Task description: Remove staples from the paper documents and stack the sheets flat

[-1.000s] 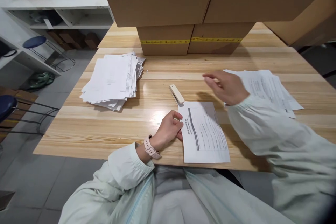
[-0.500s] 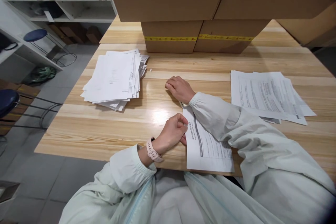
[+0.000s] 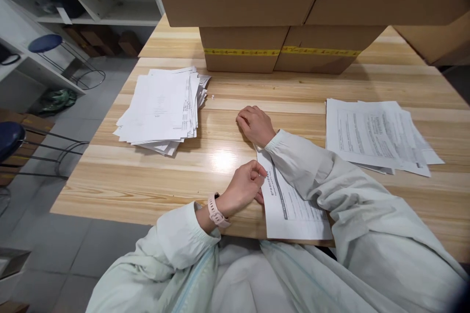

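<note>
A printed sheet of paper lies at the front edge of the wooden table, its far corner under my right wrist. My left hand, with a pale pink watch on its wrist, is closed at the sheet's left edge. Its thumb and forefinger pinch together over that edge, and other fingertips show lower down beside it. Just beyond the sheet's far end, my right hand rests on the table with its fingers curled in. Whatever those fingers may hold is hidden. The right sleeve covers part of the sheet.
A thick, uneven paper stack sits on the table's left side. Several printed sheets lie fanned at the right. Cardboard boxes with yellow tape are piled at the back. Blue stools stand on the floor to the left.
The whole view has shifted slightly. Both hands keep almost the same places against the sheet and the table; the stacks are unchanged.
</note>
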Tool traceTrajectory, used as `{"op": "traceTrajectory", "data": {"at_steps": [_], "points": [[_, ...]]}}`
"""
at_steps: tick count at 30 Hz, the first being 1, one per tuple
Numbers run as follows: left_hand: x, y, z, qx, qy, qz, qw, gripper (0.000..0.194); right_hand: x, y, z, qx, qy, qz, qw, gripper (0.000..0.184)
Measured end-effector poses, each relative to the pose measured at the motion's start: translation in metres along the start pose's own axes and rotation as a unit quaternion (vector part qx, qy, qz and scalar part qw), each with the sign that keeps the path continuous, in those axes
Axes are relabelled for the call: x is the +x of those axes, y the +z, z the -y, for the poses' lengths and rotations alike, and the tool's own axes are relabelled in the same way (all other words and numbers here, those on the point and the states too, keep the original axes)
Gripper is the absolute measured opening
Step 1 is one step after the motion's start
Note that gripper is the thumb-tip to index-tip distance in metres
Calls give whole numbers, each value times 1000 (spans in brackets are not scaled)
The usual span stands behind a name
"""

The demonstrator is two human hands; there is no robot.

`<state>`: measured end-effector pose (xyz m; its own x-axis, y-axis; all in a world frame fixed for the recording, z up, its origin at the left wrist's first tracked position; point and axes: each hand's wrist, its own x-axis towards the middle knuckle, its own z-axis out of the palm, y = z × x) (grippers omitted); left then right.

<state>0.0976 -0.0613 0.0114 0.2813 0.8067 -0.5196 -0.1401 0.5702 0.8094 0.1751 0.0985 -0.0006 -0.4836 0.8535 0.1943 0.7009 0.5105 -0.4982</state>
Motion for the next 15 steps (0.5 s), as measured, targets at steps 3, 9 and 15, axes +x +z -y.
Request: {"op": "traceTrajectory", "data": {"at_steps": [3, 9, 15], "points": [[-2, -1, 0, -14, 3, 17, 1000, 11, 2, -17, -6, 78, -25, 70, 994, 33], [-15, 0, 4, -68, -17, 74, 995, 16, -80, -121, -20, 98, 7, 39, 994, 51], [-32, 12, 7, -33, 57, 90, 994, 15, -239, -160, -34, 91, 365, -98, 921, 71]]}}
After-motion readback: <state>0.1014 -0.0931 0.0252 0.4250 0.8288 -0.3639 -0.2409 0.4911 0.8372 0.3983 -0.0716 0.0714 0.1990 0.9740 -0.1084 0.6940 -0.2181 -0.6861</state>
